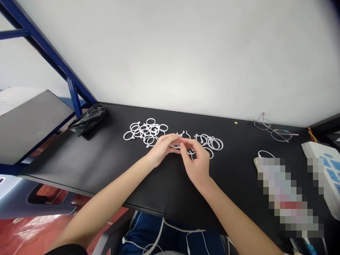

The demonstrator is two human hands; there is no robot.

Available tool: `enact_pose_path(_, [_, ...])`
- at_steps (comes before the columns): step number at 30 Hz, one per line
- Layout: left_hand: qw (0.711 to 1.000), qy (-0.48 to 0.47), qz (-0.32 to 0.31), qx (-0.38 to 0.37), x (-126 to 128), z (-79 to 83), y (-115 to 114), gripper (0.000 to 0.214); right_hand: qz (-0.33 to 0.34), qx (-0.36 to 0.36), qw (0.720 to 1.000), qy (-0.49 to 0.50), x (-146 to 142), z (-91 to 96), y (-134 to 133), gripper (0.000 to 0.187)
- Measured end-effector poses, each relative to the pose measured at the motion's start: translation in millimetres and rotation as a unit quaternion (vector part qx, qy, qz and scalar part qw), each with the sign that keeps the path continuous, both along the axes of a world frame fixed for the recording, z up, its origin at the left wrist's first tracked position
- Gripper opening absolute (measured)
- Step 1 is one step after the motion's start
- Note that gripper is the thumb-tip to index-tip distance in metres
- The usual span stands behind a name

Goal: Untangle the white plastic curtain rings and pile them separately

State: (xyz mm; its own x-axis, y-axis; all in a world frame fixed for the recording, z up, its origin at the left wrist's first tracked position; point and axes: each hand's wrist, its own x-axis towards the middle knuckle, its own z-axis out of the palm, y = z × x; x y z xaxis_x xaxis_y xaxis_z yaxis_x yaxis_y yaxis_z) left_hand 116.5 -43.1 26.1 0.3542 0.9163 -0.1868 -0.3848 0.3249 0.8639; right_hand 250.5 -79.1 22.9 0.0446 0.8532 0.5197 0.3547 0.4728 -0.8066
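Over the middle of the black table, my left hand (162, 148) and my right hand (197, 161) meet at the fingertips. Both are closed in a pinch around a thin white plastic ring (175, 146), which the fingers partly hide. A tangled pile of white rings with small ball ends (151, 131) lies just beyond and left of my left hand. More white rings (209, 141) are gathered beyond and right of my right hand. Close behind the fingertips, a few rings (187, 134) show, some of them with a gap in the loop.
A crumpled black plastic bag (89, 120) lies at the table's far left. On the right are eyeglasses (281, 134), a blurred phone (285, 194) with a white cable, and a white box (325, 173) with blue markings. A white wall stands behind; white cords hang across my lap.
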Motion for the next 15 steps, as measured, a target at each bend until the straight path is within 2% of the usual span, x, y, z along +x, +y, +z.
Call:
enact_pose_path(5, [1.000, 0.000, 0.002, 0.001, -0.3, -0.9, 1.4, 0.031, 0.001, -0.003, 1.000, 0.003, -0.2, -0.1, 0.1, 0.014])
enact_pose_path(15, [1.000, -0.002, 0.000, 0.000, -0.1, -1.7, 0.8, 0.026, -0.003, -0.001, 1.000, 0.003, -0.4, -1.6, 0.3, 0.012])
